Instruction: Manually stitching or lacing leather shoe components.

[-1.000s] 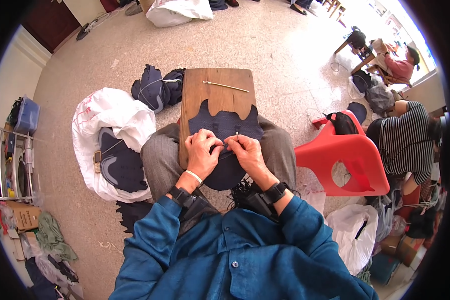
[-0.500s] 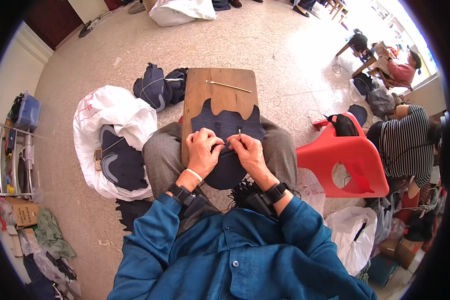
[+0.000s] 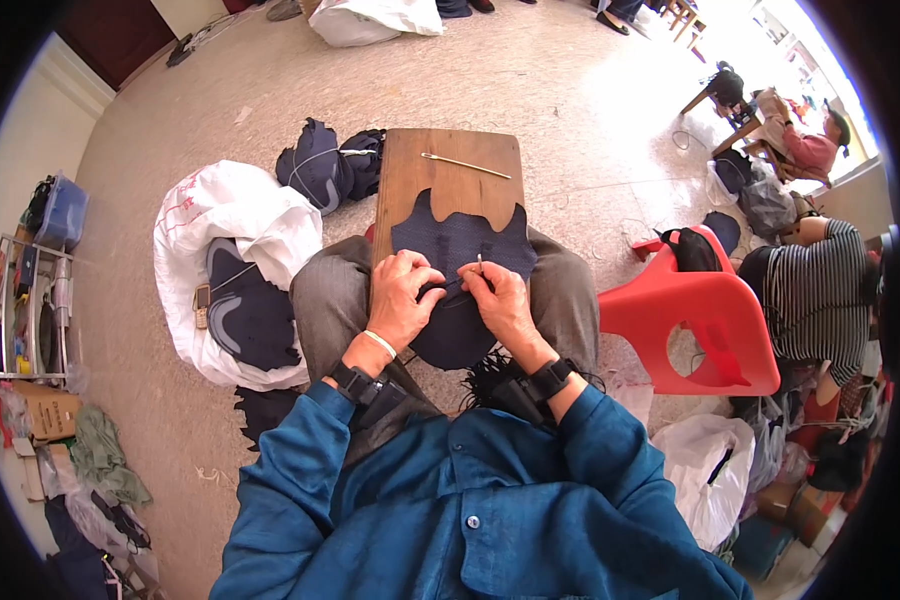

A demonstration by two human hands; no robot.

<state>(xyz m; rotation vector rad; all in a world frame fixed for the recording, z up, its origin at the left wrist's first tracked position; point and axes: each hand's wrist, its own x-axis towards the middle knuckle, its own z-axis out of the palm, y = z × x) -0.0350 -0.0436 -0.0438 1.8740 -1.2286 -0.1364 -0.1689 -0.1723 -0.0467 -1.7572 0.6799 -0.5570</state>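
A dark navy fabric piece (image 3: 460, 240) with a scalloped far edge lies over the near end of a wooden bench (image 3: 403, 170) and hangs down between my knees. My left hand (image 3: 402, 302) is closed, pinching a fold of the fabric between thumb and fingertips. Close beside it, my right hand (image 3: 503, 303) pinches a slim metal needle (image 3: 479, 261) that stands up past the fingers; its lower part is hidden. Farther off on the bench rests a long brass-coloured needle (image 3: 466, 165), touched by neither hand.
To the left, a white sack (image 3: 185, 222) holds similar navy pieces (image 3: 255, 315), with a small phone (image 3: 202, 306) on its edge. A tied navy bundle (image 3: 315, 170) sits beyond. On the right stand a red plastic stool (image 3: 680, 320) and a person in a striped top (image 3: 815, 280).
The whole view has shifted slightly. Both hands keep their pinch on the work, with only small finger movement. The long needle stays put on the bench.
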